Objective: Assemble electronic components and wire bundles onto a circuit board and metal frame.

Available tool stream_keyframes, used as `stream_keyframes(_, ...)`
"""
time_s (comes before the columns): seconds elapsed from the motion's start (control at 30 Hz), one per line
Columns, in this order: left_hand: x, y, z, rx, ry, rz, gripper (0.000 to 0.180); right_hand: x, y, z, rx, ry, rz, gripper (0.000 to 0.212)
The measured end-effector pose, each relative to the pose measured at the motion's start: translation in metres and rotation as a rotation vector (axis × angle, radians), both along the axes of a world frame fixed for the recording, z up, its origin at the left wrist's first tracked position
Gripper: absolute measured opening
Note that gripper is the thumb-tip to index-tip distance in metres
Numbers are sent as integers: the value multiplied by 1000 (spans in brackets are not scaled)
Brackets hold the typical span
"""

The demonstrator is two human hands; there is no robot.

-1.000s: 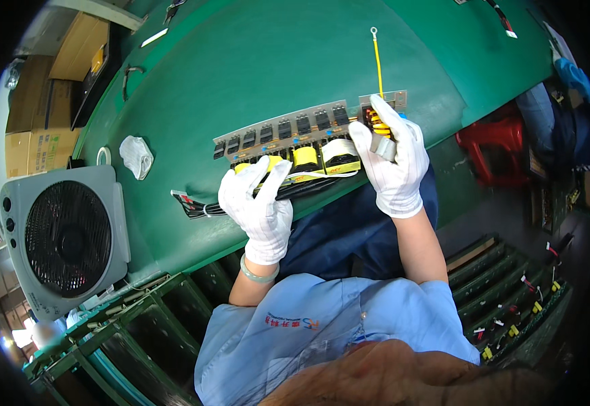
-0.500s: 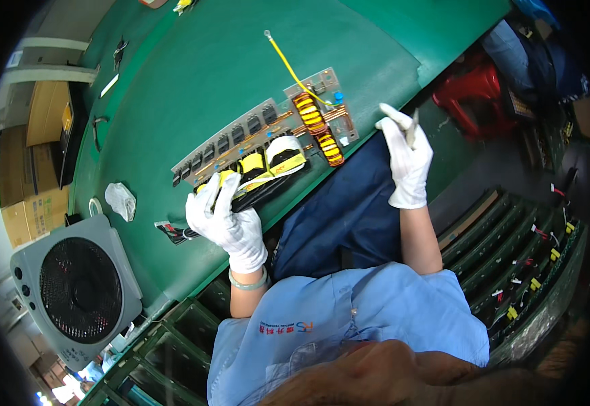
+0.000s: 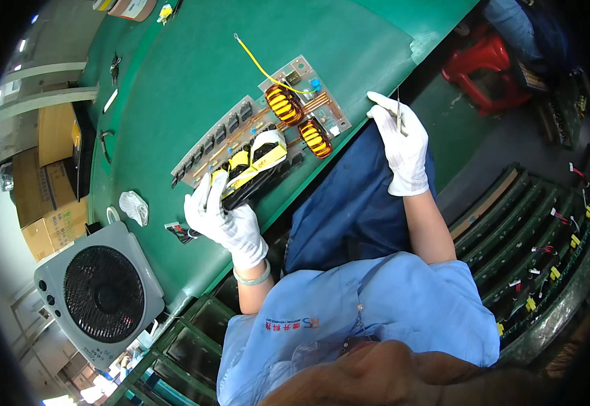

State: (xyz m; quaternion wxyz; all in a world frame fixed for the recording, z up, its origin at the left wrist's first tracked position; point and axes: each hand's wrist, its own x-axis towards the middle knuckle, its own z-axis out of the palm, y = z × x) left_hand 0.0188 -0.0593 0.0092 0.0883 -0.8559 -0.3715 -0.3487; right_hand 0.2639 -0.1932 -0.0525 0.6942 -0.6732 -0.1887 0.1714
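On the green bench lies a long circuit board (image 3: 298, 71) with a row of black components along its far edge. Two copper-wound coils (image 3: 284, 103) sit at its right end, and a yellow wire (image 3: 258, 63) with a ring terminal sticks out past the far edge. Black transformers wrapped in yellow tape (image 3: 258, 162) line the near side. My gloved left hand (image 3: 224, 220) grips the board's near left part, fingertips against the taped parts. Just off the right end, my gloved right hand (image 3: 403, 149) is closed around slim metal tweezers (image 3: 398, 111), points upward.
A grey box fan (image 3: 102, 291) stands at the left by a crumpled white cloth (image 3: 134, 208). Cardboard boxes (image 3: 48, 203) are stacked beyond it. A red plastic stool (image 3: 481, 74) stands right of the bench; green slatted racks (image 3: 505, 230) with small wired connectors lie at the lower right.
The board has tipped and turned, so its coils now show more from above and apart. The yellow wire's end has swung left. The tweezers in my right hand now point more upright.
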Motion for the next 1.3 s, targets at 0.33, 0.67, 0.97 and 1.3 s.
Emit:
stream_keyframes(0.33,-4,8,1,5,70,12,35,-1,0,0,-19,-75,-15,17)
stream_keyframes(0.67,2,19,1,-105,37,-28,44,0,1,0,-40,-92,-20,16)
stream_keyframes(0.97,10,37,11,-254,73,-111,37,0,-1,3,-47,-86,15,18)
stream_keyframes(1.3,-14,54,50,-431,302,-239,62,3,-3,4,-30,-83,39,17)
